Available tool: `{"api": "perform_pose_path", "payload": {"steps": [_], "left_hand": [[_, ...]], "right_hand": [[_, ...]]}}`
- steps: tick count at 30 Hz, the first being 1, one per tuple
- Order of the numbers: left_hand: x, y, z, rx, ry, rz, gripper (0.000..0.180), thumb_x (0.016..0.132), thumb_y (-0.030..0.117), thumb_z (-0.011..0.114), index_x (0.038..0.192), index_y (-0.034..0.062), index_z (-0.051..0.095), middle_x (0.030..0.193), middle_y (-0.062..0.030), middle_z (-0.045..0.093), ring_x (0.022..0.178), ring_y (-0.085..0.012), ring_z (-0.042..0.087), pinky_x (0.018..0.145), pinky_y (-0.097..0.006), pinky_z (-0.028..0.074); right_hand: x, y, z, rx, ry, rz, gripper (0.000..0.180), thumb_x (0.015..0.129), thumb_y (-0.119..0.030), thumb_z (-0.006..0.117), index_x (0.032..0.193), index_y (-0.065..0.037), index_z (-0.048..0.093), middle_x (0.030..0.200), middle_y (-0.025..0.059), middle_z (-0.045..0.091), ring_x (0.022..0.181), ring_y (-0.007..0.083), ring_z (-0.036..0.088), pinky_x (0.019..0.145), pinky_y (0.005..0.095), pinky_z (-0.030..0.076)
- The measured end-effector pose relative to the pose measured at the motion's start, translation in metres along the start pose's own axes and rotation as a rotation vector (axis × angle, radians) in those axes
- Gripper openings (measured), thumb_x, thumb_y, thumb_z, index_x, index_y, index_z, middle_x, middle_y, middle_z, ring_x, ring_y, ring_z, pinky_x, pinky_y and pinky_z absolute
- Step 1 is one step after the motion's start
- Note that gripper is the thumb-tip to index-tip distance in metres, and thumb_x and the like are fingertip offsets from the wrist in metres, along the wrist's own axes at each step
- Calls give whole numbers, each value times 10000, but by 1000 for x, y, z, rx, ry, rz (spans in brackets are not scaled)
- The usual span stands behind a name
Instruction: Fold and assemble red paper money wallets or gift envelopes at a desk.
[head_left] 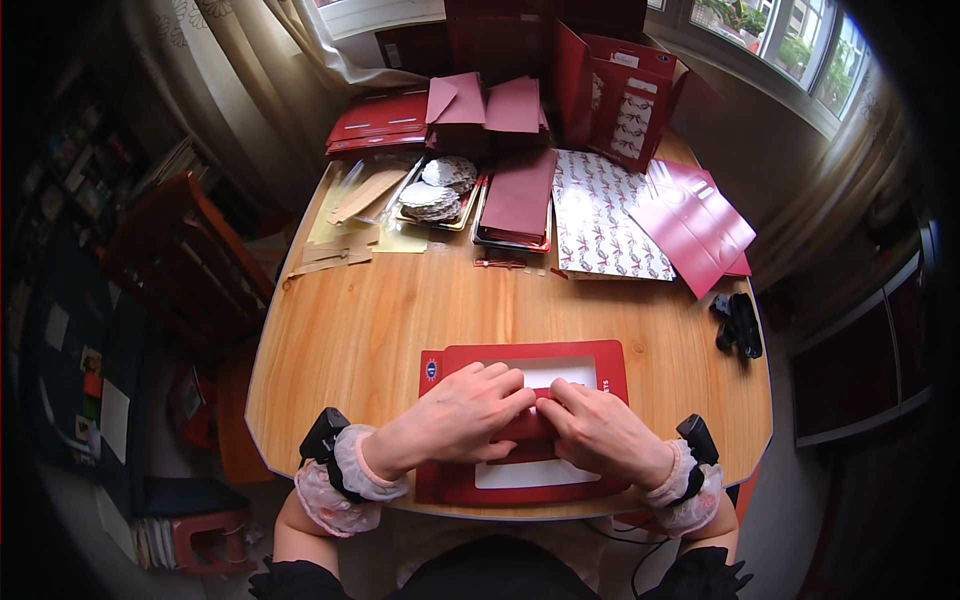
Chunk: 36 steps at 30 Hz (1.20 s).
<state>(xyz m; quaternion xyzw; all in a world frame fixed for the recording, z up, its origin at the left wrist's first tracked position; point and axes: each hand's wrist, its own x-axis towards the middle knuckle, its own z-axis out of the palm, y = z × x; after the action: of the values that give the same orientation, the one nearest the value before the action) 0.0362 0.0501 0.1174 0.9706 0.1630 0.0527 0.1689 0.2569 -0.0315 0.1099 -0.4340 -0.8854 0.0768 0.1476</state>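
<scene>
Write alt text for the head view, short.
Both hands, left and right, press a dark red paper piece onto a flat red card with white windows, lying at the near edge of a wooden table. Further back lie red envelopes, a patterned sheet, a tray of round doilies and a black object at right.

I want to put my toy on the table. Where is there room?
The bare wood in the middle of the table is free, between the red card under both hands and the tray of dark red sheets. The far end is crowded with papers and the red box.
</scene>
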Motion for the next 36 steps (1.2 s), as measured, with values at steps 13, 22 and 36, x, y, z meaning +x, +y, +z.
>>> {"api": "perform_pose_path", "payload": {"steps": [13, 22, 36], "left_hand": [[-3, -10, 6, -389, 74, -9, 316, 806, 173, 768, 985, 35, 548, 916, -127, 539, 822, -334, 592, 708, -416, 501], [2, 10, 5, -92, 81, -30, 288, 754, 117, 724, 952, 26, 536, 918, -134, 566, 857, -299, 617, 726, -383, 520], [1, 14, 18, 10, 155, -54, 415, 670, 98, 708, 1035, -2, 537, 870, -125, 588, 775, -287, 628, 730, -395, 510]], "right_hand": [[2, -1, -7, 63, 15, 8, 143, 774, -30, 602, 887, -17, 516, 901, 132, 514, 773, 270, 600, 653, 366, 523], [2, -1, -4, -120, 22, -9, 99, 805, -89, 606, 857, -55, 528, 851, 81, 541, 758, 211, 608, 557, 320, 490], [2, -8, 0, -40, 8, 48, 106, 793, -39, 594, 889, -33, 549, 852, 94, 532, 782, 224, 602, 558, 333, 503]]}}
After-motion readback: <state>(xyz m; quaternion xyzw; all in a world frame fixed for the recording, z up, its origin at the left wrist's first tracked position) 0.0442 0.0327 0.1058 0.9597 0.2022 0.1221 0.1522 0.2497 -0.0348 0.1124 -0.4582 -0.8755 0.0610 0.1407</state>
